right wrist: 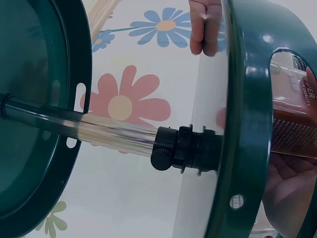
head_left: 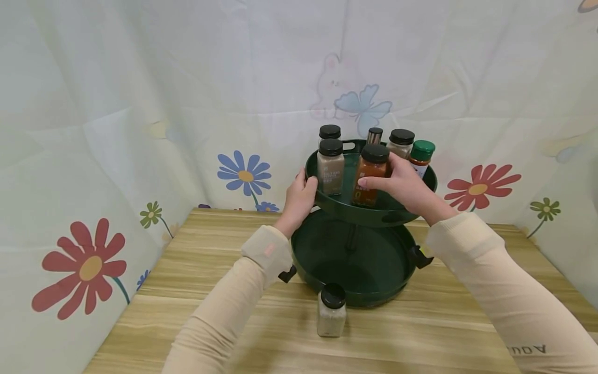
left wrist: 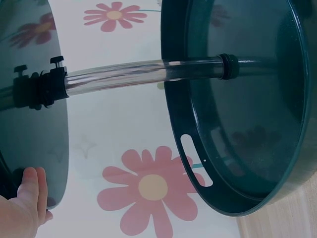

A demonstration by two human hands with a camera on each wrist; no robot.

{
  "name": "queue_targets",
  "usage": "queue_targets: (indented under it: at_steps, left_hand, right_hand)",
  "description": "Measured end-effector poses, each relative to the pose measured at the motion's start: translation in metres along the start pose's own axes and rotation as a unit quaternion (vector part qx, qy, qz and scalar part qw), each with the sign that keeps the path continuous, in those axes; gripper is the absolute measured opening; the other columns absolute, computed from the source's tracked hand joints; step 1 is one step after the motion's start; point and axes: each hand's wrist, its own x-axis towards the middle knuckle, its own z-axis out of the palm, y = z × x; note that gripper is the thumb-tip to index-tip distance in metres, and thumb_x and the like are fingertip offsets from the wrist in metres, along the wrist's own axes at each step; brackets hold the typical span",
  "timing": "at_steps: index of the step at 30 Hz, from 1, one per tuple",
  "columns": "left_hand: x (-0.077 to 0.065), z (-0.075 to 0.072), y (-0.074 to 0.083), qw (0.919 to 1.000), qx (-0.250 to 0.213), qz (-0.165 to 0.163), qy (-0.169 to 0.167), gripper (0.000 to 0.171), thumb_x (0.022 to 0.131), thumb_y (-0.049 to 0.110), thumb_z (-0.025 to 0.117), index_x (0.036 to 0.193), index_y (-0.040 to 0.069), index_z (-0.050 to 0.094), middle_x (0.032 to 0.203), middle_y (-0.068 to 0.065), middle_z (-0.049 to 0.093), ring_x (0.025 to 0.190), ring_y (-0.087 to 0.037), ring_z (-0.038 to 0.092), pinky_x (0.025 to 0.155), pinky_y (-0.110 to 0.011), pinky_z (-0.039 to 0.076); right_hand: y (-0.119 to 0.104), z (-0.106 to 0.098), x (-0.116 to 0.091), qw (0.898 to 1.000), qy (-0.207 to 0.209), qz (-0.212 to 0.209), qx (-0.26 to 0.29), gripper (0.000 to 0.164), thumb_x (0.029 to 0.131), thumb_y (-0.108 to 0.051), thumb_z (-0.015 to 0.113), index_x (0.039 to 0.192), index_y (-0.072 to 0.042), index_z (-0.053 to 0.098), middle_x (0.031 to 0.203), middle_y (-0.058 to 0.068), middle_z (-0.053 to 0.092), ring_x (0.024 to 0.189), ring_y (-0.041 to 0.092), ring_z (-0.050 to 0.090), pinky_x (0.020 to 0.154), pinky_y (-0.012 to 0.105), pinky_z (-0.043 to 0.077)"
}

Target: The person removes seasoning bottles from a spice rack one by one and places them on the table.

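Right of centre: upper tray (head_left: 355, 215), dark green, its rim pinched at left by the left hand (head_left: 299, 198), fingers together underneath. Contained at its front: orange-red jar (head_left: 373, 169), pinched by the right hand (head_left: 407, 183); whether the tray floor is touched cannot be told. Also contained: grey-brown jar (head_left: 331, 174) and rear jar (head_left: 329, 132), left; slim bottle (head_left: 375, 137), back; black-capped jar (head_left: 401, 137) and green-capped bottle (head_left: 423, 151), right, both partly screened by the right hand. Below: lower tray (head_left: 369, 299), its front edge partly hidden by a pale jar (head_left: 331, 317), stood upright on the wooden table (head_left: 224, 259), bottom centre.

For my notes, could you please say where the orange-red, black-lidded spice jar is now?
In the head view, the jar is right of centre, in the right hand, within the round, dark green upper tray.
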Motion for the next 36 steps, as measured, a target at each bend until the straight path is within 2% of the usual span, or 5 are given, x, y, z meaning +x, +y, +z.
queue_targets:
  at_steps: [2,11,20,26,36]
  left_hand:
    - [0.0,0.0,0.0,1.0,0.002,-0.002,0.0,0.059,0.091,0.03,0.031,0.143,0.009,0.016,0.147,-0.006,0.025,0.125,-0.014,0.032,0.105,-0.037,0.028]
    - [0.0,0.001,0.0,1.0,0.0,-0.002,-0.002,0.058,0.091,0.029,0.031,0.144,0.011,0.016,0.147,-0.006,0.027,0.121,-0.016,0.036,0.104,-0.037,0.03]
    - [0.0,0.001,-0.001,1.0,0.0,-0.004,-0.002,0.058,0.091,0.03,0.03,0.144,0.011,0.017,0.147,-0.006,0.027,0.128,-0.015,0.03,0.106,-0.038,0.027]
    - [0.001,0.001,-0.001,1.0,-0.004,-0.008,0.002,0.058,0.09,0.03,0.031,0.143,0.01,0.02,0.144,-0.007,0.032,0.12,-0.017,0.037,0.104,-0.04,0.03]
    - [0.001,0.001,0.0,0.9999,-0.009,-0.008,0.001,0.057,0.091,0.03,0.03,0.143,0.009,0.021,0.144,-0.008,0.032,0.124,-0.018,0.034,0.105,-0.041,0.029]
  right_hand:
    - [0.0,0.0,-0.001,1.0,0.006,-0.001,0.001,0.061,0.081,-0.027,0.065,0.13,-0.006,0.036,0.124,0.018,0.048,0.111,0.032,0.047,0.097,0.055,0.034]
    - [-0.001,0.0,-0.002,0.999,0.046,-0.007,0.013,0.059,0.082,-0.03,0.064,0.129,-0.006,0.037,0.122,0.019,0.049,0.11,0.031,0.047,0.097,0.057,0.033]
    - [-0.004,0.0,-0.006,0.996,0.081,-0.017,0.021,0.059,0.082,-0.033,0.063,0.128,-0.005,0.039,0.121,0.018,0.05,0.108,0.03,0.047,0.096,0.056,0.035]
    - [-0.005,0.0,-0.007,0.995,0.089,-0.027,0.029,0.056,0.083,-0.032,0.062,0.127,-0.006,0.041,0.118,0.016,0.051,0.105,0.026,0.049,0.094,0.053,0.037]
    - [-0.017,-0.001,-0.016,0.996,0.078,-0.051,0.008,0.053,0.085,-0.03,0.06,0.129,-0.007,0.041,0.115,0.012,0.053,0.098,0.018,0.053,0.089,0.045,0.044]
